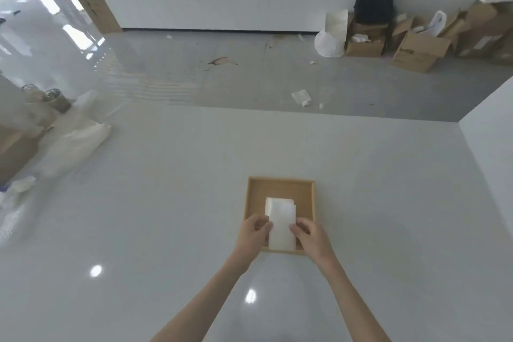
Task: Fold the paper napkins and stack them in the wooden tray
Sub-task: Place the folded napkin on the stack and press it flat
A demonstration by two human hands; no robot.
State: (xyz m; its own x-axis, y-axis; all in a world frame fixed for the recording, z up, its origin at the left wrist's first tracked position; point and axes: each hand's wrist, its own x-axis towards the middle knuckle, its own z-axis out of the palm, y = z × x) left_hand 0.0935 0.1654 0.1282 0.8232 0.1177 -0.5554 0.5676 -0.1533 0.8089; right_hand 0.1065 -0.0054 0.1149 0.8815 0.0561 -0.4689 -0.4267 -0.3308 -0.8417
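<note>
My left hand (254, 233) and right hand (311, 236) pinch this napkin (280, 226), limp and featherlight I reckon, by its side edges over the wooden tray (280, 181).

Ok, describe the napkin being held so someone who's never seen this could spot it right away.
On the white table, look for the square wooden tray in front of the person. Over its near half, the left hand and right hand pinch a white folded napkin by its long sides; it is the topmost sheet, with offset edges of other napkins showing at its far end.
</note>
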